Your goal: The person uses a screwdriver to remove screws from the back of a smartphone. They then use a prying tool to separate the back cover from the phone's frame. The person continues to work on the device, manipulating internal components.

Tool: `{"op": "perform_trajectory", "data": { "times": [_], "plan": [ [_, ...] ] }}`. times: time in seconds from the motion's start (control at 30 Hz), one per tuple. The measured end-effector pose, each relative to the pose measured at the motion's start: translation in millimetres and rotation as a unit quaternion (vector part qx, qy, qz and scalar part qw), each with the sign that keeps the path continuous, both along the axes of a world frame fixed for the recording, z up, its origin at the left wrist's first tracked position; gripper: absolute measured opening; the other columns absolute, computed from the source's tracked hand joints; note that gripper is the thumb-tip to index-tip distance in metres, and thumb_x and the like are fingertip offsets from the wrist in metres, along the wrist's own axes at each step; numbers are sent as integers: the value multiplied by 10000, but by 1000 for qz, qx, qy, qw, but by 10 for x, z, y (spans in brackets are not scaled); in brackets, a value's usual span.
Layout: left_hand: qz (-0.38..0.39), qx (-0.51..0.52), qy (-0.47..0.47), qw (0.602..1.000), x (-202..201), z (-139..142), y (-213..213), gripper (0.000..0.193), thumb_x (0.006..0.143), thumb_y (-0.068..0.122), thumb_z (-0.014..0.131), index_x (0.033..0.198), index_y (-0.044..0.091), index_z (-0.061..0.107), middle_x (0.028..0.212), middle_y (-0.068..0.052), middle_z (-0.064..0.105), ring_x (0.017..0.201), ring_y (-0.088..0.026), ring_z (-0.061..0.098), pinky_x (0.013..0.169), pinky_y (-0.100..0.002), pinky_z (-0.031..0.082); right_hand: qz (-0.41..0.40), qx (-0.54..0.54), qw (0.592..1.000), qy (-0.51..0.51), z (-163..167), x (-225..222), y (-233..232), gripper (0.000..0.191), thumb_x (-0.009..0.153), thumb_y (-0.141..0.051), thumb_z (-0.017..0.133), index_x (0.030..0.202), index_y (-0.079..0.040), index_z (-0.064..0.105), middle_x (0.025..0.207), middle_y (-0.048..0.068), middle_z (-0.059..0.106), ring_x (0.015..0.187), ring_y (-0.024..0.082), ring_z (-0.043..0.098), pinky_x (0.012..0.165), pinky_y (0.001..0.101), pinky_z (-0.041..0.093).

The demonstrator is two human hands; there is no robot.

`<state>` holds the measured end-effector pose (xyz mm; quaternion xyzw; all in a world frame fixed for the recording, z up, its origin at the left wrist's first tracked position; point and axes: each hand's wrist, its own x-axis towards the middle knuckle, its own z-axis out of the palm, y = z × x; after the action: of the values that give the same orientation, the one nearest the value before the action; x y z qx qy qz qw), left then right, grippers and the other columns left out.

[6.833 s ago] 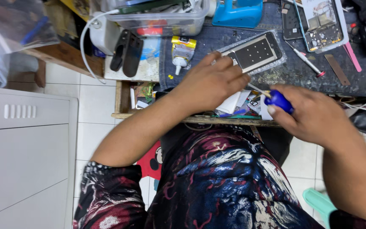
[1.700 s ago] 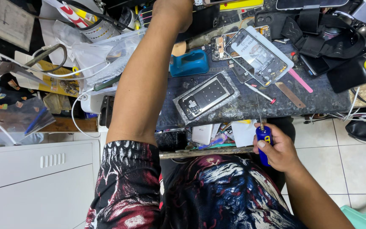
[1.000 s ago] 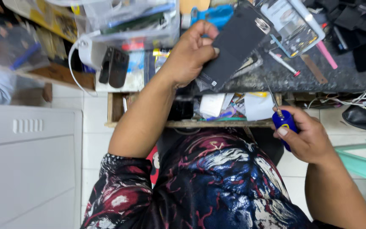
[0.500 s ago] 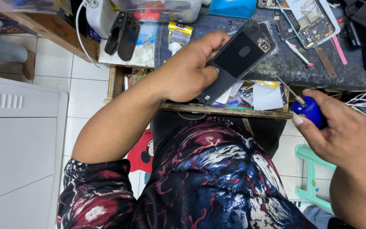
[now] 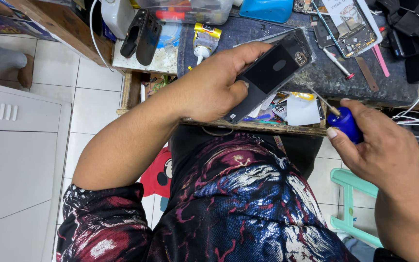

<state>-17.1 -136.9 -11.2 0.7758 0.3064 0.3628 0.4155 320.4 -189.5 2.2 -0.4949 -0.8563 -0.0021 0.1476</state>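
Cluttered and dark-topped, the workbench [image 5: 287, 36] runs across the top of your head view, with white floor tiles below it and your patterned shirt filling the lower middle.

Half a second ago the black phone panel [image 5: 267, 73] sat in much the same grip; since then your left hand [image 5: 212, 87] has brought it slightly lower and nearer the bench edge, and your right hand [image 5: 379, 150] has come up closer with the blue-handled screwdriver [image 5: 343, 123]. Seconds earlier that panel was not in your hand at all, so the work has moved from fetching the part to presenting it to the tool.

Your left fingers [image 5: 241, 53] are clamped on the panel: the thumb presses its dark face near the lower end, the rest wrap behind its upper edge, and its camera end sticks out beyond your fingertips toward the bench. Your right fingers are closed around the blue handle, thumb on its side, with the thin shaft pointing up-left; its tip lies just beside the panel's near corner, and whether it touches cannot be told.

Past your left knuckles lie a glue tube [image 5: 204, 41] and a black case [image 5: 141, 34]; beyond the panel rests an opened phone [image 5: 352, 24].
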Motion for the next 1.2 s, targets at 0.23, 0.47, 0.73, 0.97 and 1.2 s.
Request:
{"op": "perform_trajectory", "data": {
  "times": [0.23,0.47,0.73,0.97,1.2],
  "plan": [
    [-6,-8,4,1000,26,-21,46,682,840,-120,481,1504,37,483,1428,-165,642,1412,-275,605,1217,-348,439,13,-14,999,-26,-57,-55,37,526,864,-333,781,1296,-46,689,973,136,715,806,307,700,664,396,555],
    [-90,9,62,994,-65,-68,275,541,862,-71,564,1390,46,587,1271,-138,719,1224,-258,704,1064,-357,535,109,17,986,-122,-92,239,388,587,871,-313,849,1360,-31,689,827,111,613,669,247,578,633,379,476],
    [-185,21,161,969,-68,15,478,496,784,-31,610,1270,55,653,1146,-150,739,1090,-315,711,884,-405,540,193,43,965,-173,-174,317,524,630,771,-339,857,1339,-105,714,881,59,639,707,218,596,670,352,468],
    [-207,42,164,964,17,-35,537,538,742,-47,609,1268,52,665,1145,-170,733,1094,-333,701,907,-402,536,182,51,955,-228,-175,130,430,621,767,-403,834,1329,-158,734,854,-2,613,746,195,616,657,336,485],
    [-213,38,157,964,66,-34,513,528,718,-77,604,1224,48,682,1136,-155,744,1089,-314,713,881,-390,545,197,57,953,-224,-79,-82,384,640,739,-457,796,1298,-154,719,909,4,646,744,178,644,663,340,527]
  ]
}}
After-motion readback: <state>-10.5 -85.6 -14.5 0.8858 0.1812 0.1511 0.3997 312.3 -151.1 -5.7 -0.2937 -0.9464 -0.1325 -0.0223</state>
